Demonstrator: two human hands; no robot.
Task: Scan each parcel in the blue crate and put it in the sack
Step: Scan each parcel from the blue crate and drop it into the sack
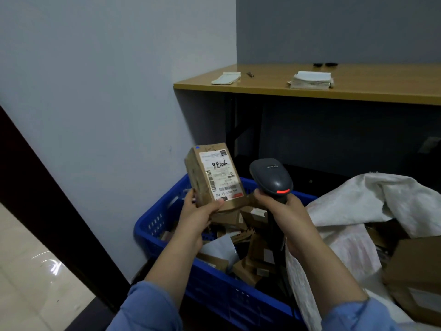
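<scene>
Your left hand [202,209] grips the box [214,174] upright above the blue crate [214,290], label facing you; your right hand [284,206] clutches the scanner [272,177] just beside it, sack [346,211] further right.

The parcel [198,180] in the left grip [200,212] is showing matt brown cardboard with a white paper label [218,174]; the scanner [270,174] in the right grip [286,211] is showing smooth dark plastic.

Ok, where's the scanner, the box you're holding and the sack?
scanner [270,174]: head view, on its dark head.
box [216,175]: head view, on its white label.
sack [372,199]: head view, on its white cloth.
</scene>
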